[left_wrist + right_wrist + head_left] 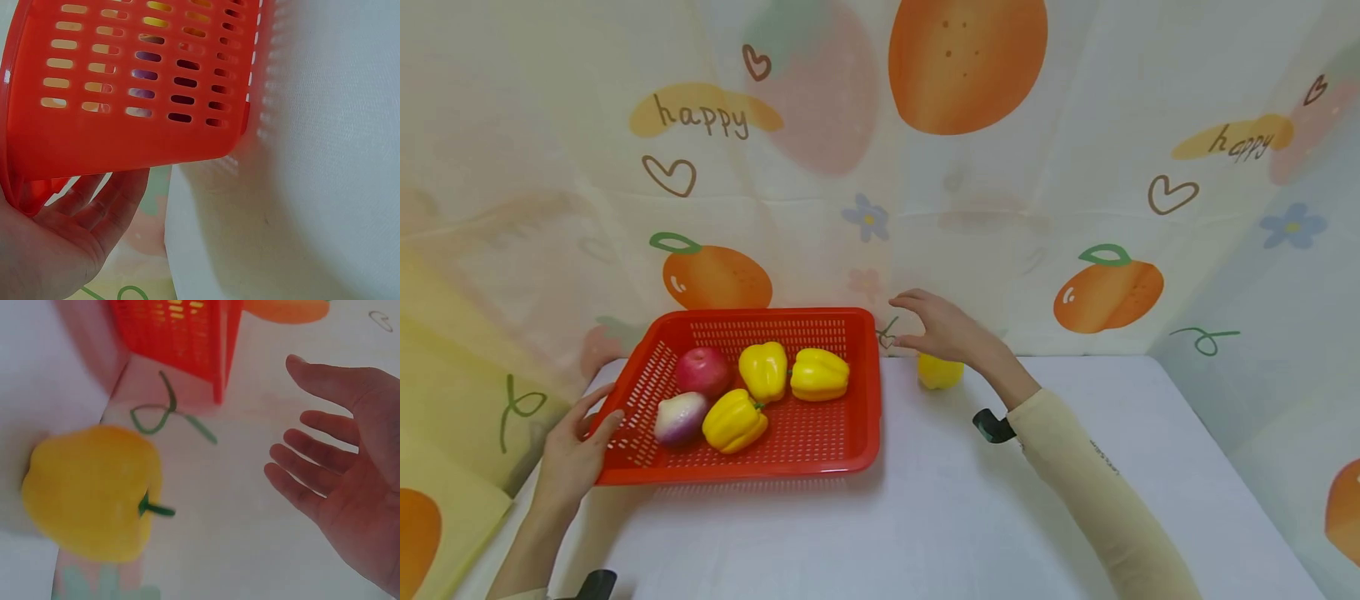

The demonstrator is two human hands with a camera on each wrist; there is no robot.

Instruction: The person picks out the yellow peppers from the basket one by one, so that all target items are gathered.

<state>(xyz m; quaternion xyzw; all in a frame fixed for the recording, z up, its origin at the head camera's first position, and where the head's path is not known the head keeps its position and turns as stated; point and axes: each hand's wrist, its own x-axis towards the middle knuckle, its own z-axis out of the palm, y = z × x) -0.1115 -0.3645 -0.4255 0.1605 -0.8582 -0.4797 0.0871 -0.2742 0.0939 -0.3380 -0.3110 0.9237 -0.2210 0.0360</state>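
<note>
A red plastic basket point(853, 467) stands at the left of the white table, and my left hand point(571, 454) grips its left rim, thumb over the edge and fingers beneath. Inside lie three yellow bell peppers point(735, 422), a red round fruit point(703, 372) and a purple-and-white turnip point(681, 418). To the right of the basket, my right hand point(943, 325) is raised with fingers spread apart and nothing between them. Below it, partly hidden by the wrist in the head view, another yellow bell pepper point(94, 494) with a green stem lies at the table's back edge.
A printed cloth point(985, 242) with fruit and hearts hangs behind the white table point(925, 533) and along both sides. Dark straps point(994, 426) sit at the wrists, by the beige sleeves.
</note>
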